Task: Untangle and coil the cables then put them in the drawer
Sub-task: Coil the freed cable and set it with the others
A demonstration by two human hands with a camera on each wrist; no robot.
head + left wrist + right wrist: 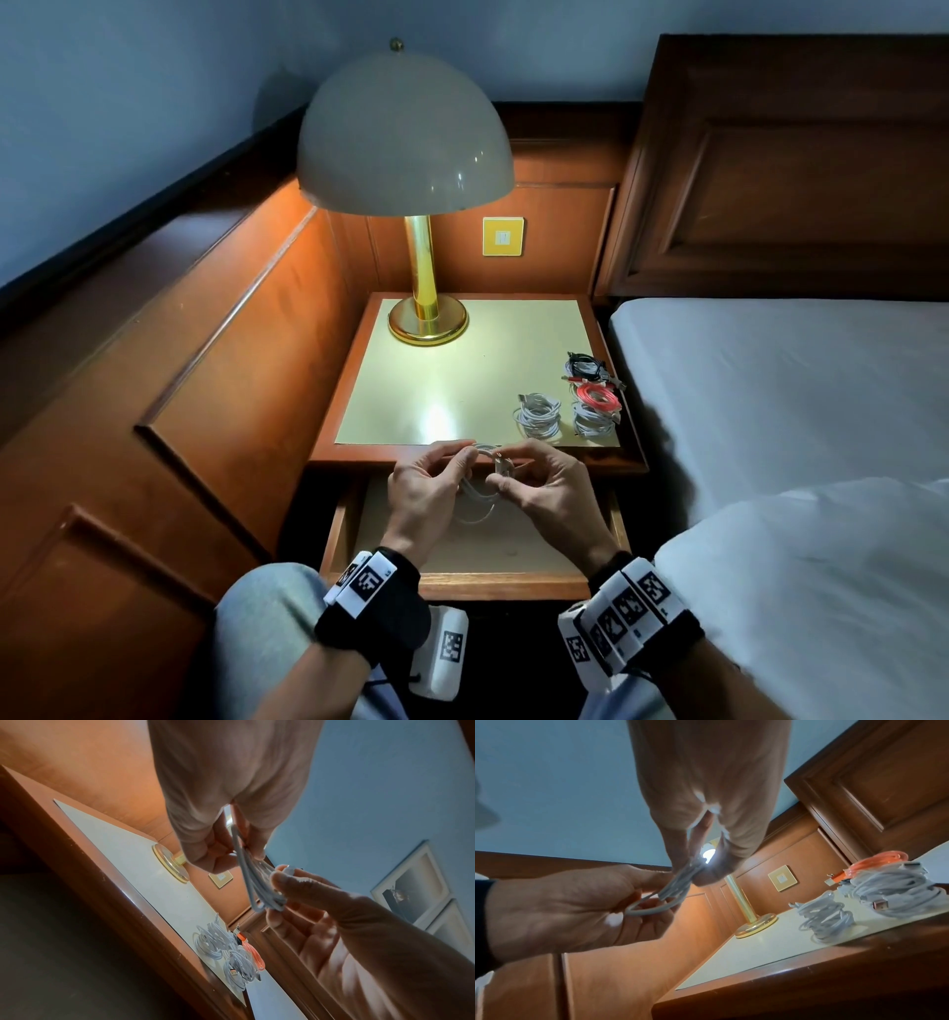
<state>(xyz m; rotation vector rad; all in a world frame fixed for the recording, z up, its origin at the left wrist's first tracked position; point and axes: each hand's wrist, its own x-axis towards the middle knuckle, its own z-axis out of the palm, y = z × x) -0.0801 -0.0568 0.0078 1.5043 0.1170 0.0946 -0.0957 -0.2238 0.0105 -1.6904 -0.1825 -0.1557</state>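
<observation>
Left hand (pixel 421 493) fingers (pixel 205 850) and right hand (pixel 549 493) fingers (pixel 680 850) both pinch one white cable (pixel 480 488), coiled, held above the open drawer (pixel 513 560). Worktop (pixel 436 390): white coil (pixel 536 415) and a cable pile (pixel 593 395) at 2 o'clock from the hands; lamp (pixel 423 288) at 12.

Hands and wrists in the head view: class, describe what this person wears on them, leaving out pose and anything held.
Both the left hand and the right hand are bare, without gloves or rings visible. Each wrist carries a black band bearing white blocks printed with black square-patterned markers. No sleeves reach the wrists.
</observation>
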